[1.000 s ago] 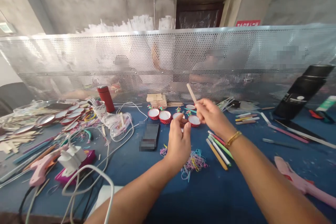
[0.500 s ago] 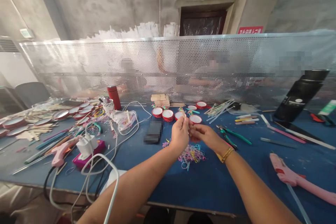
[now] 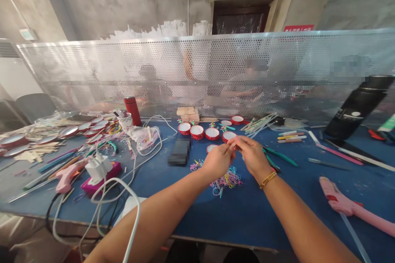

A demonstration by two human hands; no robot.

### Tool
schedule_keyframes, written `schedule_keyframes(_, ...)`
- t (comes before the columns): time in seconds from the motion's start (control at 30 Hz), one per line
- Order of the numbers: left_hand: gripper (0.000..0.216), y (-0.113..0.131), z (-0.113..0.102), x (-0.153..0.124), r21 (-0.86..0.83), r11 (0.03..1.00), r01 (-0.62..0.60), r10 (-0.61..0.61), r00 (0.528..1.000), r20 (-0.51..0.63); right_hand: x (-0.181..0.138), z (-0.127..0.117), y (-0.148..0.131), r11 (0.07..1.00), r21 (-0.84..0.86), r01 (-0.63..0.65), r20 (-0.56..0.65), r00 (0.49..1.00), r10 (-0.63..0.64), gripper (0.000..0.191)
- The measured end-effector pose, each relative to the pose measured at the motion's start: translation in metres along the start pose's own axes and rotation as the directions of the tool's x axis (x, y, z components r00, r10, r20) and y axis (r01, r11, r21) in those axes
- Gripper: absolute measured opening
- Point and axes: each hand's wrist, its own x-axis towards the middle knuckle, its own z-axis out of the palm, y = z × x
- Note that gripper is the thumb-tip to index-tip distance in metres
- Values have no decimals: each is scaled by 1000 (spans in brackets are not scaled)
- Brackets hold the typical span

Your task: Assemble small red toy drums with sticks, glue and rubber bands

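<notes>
- Standing at twelve o'clock from the joined hands, the perforated metal screen (image 3: 200, 74) limits reach at the back.
- The blue tabletop (image 3: 197, 224) ends in an edge at six o'clock; its broad stretch before that edge gives elbow room.
- A white cable (image 3: 135, 195) crosses the left forearm at eight o'clock and could snag it.
- At four o'clock, the pink glue gun (image 3: 344, 207) hems in outward swings of the right forearm.
- The left hand (image 3: 219, 159) and right hand (image 3: 251, 154) now meet at the fingertips; a second ago they were apart, the right raising a pale stick. That suggests close two-handed work. Fingers look drawn in, but how tightly, and whether on the stick, I cannot tell.
- Green-handled pliers (image 3: 282, 156) lie at three o'clock.
- Small red drums (image 3: 196, 132) line ten to twelve o'clock, the nearest just beyond the fingertips.
- Tangled rubber bands (image 3: 228, 180) lie at six o'clock.
</notes>
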Motion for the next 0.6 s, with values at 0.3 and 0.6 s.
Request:
schedule_keyframes(0.3, 47, 26, -21, -12, 463, 885, -57, 50, 998, 28, 20, -33, -16, 955, 202, 216, -542, 837, -75, 43)
schedule_keyframes(0.6, 29, 14, -5, -3, -43, 993, -110, 112, 992, 53, -2, 0, -15, 952, -141, 273, -106, 952, -288, 38)
